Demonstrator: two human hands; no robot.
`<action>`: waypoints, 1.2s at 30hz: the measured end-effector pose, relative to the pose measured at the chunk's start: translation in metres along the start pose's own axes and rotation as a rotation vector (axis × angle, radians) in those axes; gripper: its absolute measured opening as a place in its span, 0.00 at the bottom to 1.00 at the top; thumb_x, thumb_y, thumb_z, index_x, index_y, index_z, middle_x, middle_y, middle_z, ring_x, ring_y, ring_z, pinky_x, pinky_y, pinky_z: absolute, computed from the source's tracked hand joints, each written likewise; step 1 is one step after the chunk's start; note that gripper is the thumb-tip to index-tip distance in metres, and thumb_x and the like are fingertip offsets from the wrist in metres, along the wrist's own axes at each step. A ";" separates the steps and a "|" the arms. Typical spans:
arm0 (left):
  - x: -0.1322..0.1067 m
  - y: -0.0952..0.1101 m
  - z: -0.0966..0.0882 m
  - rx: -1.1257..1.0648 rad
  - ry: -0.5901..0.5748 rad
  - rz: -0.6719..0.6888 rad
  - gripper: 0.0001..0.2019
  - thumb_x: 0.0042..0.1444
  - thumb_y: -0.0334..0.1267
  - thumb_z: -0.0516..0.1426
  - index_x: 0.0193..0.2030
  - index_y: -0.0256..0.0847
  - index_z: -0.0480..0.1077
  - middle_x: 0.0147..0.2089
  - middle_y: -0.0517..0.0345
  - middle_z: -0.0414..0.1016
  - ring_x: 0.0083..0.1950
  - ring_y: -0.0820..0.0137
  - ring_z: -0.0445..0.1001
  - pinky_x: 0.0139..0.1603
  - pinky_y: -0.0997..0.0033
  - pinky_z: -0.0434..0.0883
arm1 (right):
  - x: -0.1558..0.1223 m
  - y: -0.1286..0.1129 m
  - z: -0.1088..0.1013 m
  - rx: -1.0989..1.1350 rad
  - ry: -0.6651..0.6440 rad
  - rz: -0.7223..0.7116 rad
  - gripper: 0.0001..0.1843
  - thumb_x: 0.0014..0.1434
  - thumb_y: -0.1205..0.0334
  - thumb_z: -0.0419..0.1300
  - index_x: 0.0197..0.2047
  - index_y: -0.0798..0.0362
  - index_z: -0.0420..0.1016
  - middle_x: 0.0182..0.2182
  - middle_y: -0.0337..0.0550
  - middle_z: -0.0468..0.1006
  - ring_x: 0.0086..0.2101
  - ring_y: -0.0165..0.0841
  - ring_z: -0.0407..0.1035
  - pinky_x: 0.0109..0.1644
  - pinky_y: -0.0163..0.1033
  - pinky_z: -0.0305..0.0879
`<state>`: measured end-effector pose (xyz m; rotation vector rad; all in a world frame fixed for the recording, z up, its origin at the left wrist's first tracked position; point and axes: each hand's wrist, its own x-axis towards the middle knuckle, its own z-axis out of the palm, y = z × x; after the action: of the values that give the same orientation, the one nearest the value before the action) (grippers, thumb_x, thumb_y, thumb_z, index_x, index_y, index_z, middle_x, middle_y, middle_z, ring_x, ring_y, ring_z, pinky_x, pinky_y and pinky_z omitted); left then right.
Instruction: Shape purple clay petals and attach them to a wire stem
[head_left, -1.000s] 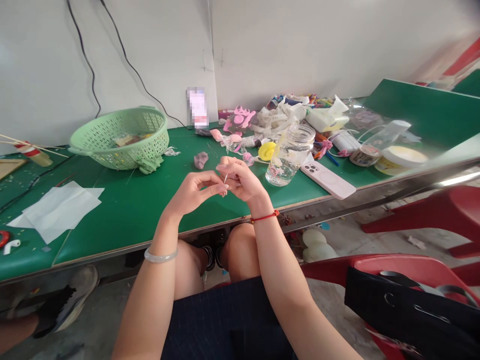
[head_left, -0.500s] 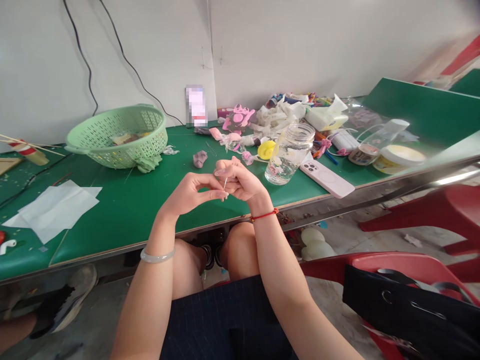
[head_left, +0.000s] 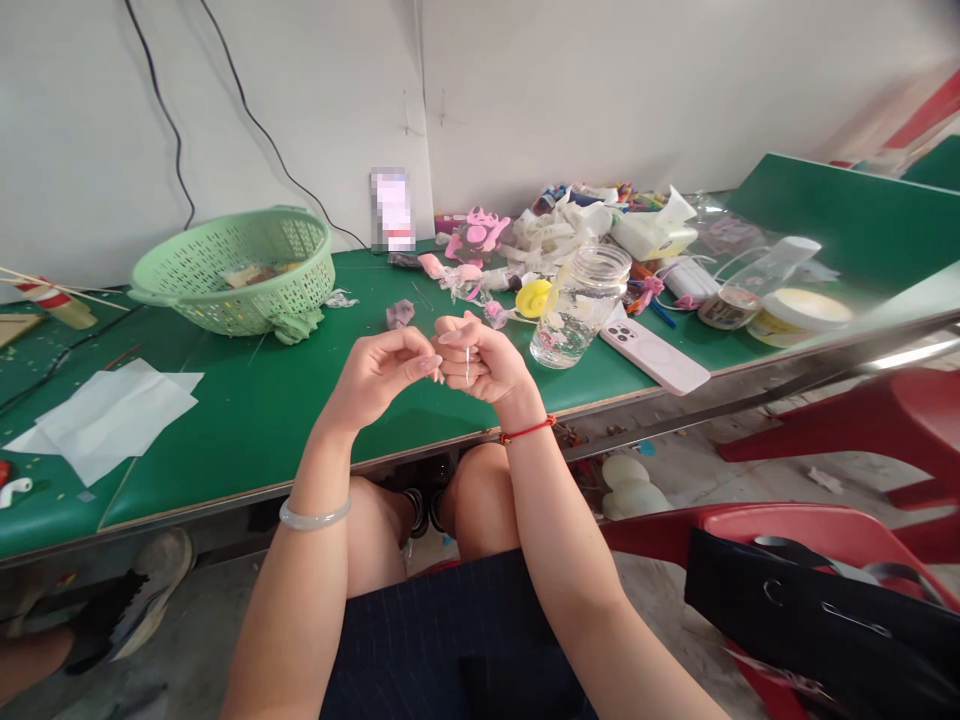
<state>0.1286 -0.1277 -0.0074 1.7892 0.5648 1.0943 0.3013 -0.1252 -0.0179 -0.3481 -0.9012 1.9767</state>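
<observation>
My two hands meet above the front part of the green table (head_left: 247, 420). My right hand (head_left: 480, 362) is closed round a thin silvery pin or wire (head_left: 467, 362) that stands upright between its fingers. My left hand (head_left: 379, 372) is curled in a pinch, its fingertips touching the right hand's fingers beside the pin; what it pinches is too small to name. A pale bangle sits on my left wrist, a red string on my right. A grey lump of clay (head_left: 400, 314) lies on the table just beyond the hands.
A green plastic colander (head_left: 236, 270) stands at the back left, white paper sheets (head_left: 112, 410) at the left. A glass jar (head_left: 581, 305), a pink phone (head_left: 654, 356), a yellow tape roll (head_left: 534, 299) and a heap of coloured craft bits lie to the right. A red chair with a black bag (head_left: 817, 620) is at the lower right.
My hands have lifted slightly and drawn closer together. The thin pin now stands upright in my right hand, and my left hand's fingers have curled in more tightly.
</observation>
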 end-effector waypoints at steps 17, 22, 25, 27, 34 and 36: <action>0.000 0.001 0.009 0.000 -0.038 -0.050 0.15 0.61 0.51 0.65 0.35 0.40 0.82 0.26 0.59 0.74 0.25 0.76 0.67 0.28 0.74 0.67 | 0.008 0.005 0.003 0.258 0.153 -0.111 0.24 0.70 0.68 0.51 0.24 0.48 0.44 0.16 0.24 0.44 0.15 0.20 0.33 0.13 0.23 0.43; -0.001 0.003 0.011 0.013 -0.037 -0.065 0.15 0.58 0.51 0.66 0.36 0.40 0.83 0.35 0.54 0.82 0.27 0.74 0.70 0.29 0.71 0.71 | 0.008 0.007 0.003 0.166 0.155 -0.137 0.25 0.68 0.66 0.55 0.23 0.49 0.45 0.15 0.25 0.46 0.16 0.21 0.34 0.15 0.24 0.48; 0.000 0.003 0.011 0.013 -0.040 -0.064 0.15 0.58 0.51 0.66 0.35 0.40 0.82 0.34 0.53 0.82 0.28 0.73 0.70 0.30 0.71 0.72 | 0.008 0.007 0.005 0.108 0.219 -0.104 0.26 0.68 0.64 0.56 0.23 0.48 0.44 0.15 0.25 0.46 0.16 0.22 0.34 0.16 0.25 0.51; 0.000 0.004 0.011 0.012 -0.047 -0.063 0.14 0.58 0.50 0.66 0.34 0.39 0.81 0.34 0.54 0.82 0.28 0.74 0.70 0.30 0.71 0.72 | 0.008 0.006 0.005 0.081 0.239 -0.089 0.27 0.69 0.64 0.56 0.23 0.48 0.44 0.15 0.25 0.46 0.16 0.22 0.34 0.17 0.26 0.52; -0.002 0.002 0.008 0.219 -0.029 0.000 0.08 0.61 0.40 0.62 0.34 0.39 0.80 0.29 0.57 0.76 0.29 0.72 0.72 0.32 0.71 0.70 | 0.006 0.004 0.003 -0.024 0.273 -0.084 0.27 0.68 0.65 0.56 0.19 0.50 0.49 0.14 0.26 0.47 0.16 0.21 0.34 0.16 0.26 0.52; -0.003 0.002 0.007 0.329 -0.005 0.047 0.07 0.60 0.36 0.61 0.33 0.39 0.79 0.28 0.58 0.75 0.29 0.73 0.71 0.32 0.72 0.69 | 0.005 0.003 0.003 -0.078 0.309 -0.080 0.27 0.67 0.66 0.56 0.19 0.50 0.49 0.14 0.26 0.47 0.15 0.20 0.34 0.16 0.26 0.52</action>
<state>0.1331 -0.1339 -0.0084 2.0963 0.7358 1.0749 0.2952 -0.1233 -0.0177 -0.6335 -0.7808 1.7568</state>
